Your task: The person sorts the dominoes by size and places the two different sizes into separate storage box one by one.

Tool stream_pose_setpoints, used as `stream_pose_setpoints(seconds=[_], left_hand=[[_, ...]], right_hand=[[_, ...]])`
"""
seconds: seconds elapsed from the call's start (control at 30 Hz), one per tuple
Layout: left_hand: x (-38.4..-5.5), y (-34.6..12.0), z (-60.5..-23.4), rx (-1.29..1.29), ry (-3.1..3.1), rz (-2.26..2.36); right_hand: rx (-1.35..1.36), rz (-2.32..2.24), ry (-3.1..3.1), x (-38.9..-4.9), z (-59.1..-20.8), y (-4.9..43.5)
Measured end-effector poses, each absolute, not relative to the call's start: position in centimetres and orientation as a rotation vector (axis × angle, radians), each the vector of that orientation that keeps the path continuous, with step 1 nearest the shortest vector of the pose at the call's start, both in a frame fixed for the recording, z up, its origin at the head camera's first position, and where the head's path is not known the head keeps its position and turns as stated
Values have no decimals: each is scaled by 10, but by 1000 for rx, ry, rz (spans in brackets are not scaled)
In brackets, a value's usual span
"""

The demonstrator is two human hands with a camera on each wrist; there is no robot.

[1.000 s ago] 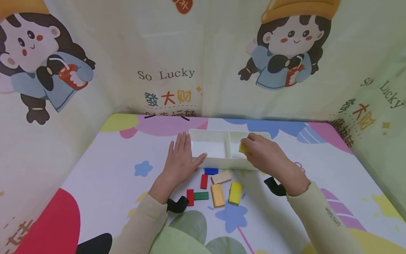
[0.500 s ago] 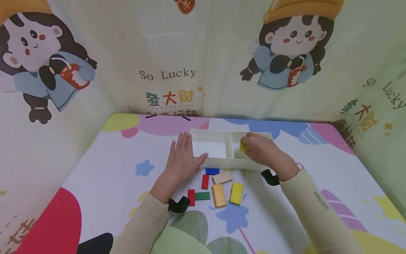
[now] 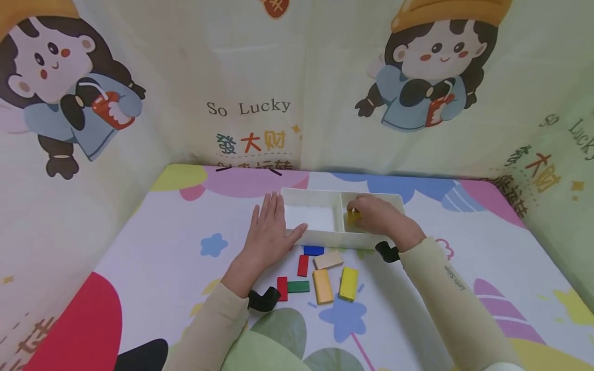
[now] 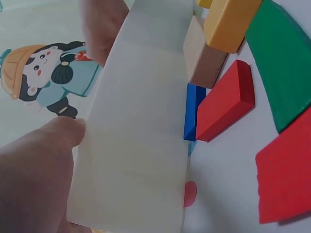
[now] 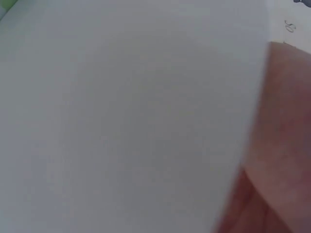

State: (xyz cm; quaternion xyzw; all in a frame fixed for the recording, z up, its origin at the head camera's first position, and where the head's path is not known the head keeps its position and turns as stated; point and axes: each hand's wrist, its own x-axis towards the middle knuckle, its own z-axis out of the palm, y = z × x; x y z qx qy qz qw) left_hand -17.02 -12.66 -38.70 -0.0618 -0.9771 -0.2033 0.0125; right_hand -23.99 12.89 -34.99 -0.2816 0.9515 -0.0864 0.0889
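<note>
A white two-compartment box (image 3: 320,239) stands on the patterned table. Its left end has my left hand (image 3: 265,238) against it, fingers straight and thumb at the front rim. Inside the right compartment, my right hand (image 3: 381,215) pinches a yellow block (image 3: 353,216); whether the block touches the floor cannot be seen. In the right wrist view the blurred box wall (image 5: 146,116) hides the fingertips and block. In front of the box lie a blue block (image 3: 313,251), a red block (image 3: 302,266) and a natural wood block (image 3: 328,260).
Nearer the person lie an orange block (image 3: 323,287), another yellow block (image 3: 348,284), a green block (image 3: 298,286) and a second red block (image 3: 282,288). The left compartment shows a bare floor (image 3: 313,219). A printed curtain (image 3: 325,103) hangs behind the table.
My right hand has sunk lower into the right compartment with the yellow block and moved slightly left relative to the box. The left hand keeps its place at the box's end.
</note>
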Motion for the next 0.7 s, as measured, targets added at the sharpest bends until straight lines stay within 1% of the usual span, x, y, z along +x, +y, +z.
stream_pose_setpoints(seconds=[0.2, 0.43, 0.7], left_hand=[[-171, -127, -386, -195, -3062, -620], [-172, -127, -387, -176, -3052, -601], [-170, -127, -387, -182, -3077, -615]], right_hand=[[-896, -328, 2801, -246, -357, 127], [-1032, -418, 2690, -246, -357, 129], [-927, -510, 2645, -236, -355, 131]])
